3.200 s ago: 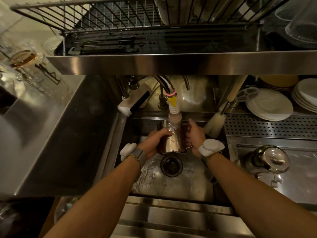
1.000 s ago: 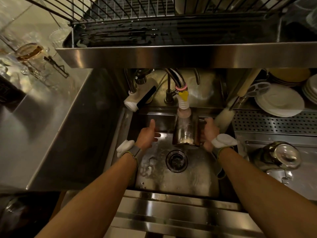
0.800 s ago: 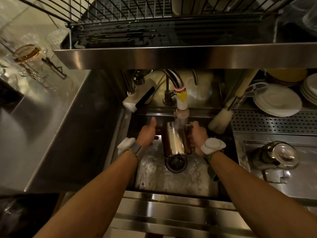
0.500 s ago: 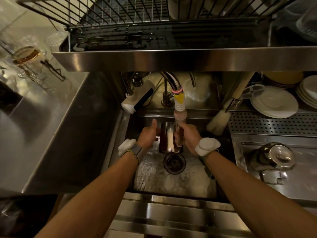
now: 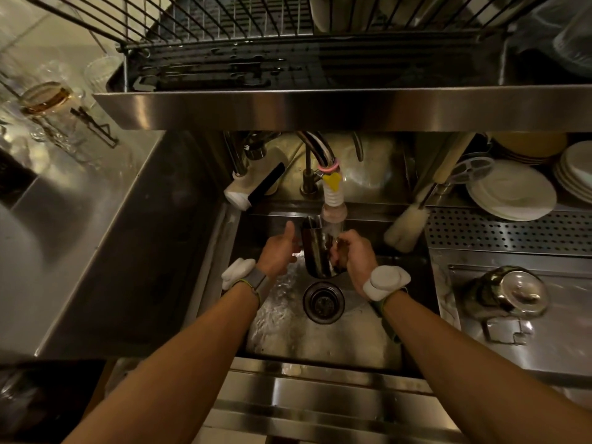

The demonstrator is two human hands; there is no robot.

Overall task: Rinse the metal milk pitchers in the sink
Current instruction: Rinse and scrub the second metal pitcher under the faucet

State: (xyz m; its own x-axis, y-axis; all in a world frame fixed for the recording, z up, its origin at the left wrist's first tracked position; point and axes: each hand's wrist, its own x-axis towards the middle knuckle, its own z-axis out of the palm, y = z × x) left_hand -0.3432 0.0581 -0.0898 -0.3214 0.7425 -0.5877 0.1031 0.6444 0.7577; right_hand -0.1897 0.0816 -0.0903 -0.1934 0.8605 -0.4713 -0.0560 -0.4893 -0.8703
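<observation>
Metal milk pitcher (image 5: 318, 251) held inside sink (image 5: 413, 283), above drain (image 5: 323, 302), directly beneath faucet nozzle (image 5: 333, 214). Long axis near upright, slightly tilted; mouth points up toward nozzle, base toward drain. Right hand (image 5: 357, 259): grip curled round pitcher's right side. Left hand (image 5: 278, 253) just beside left wall, thumb raised; whether its grip holds pitcher cannot be told.
</observation>
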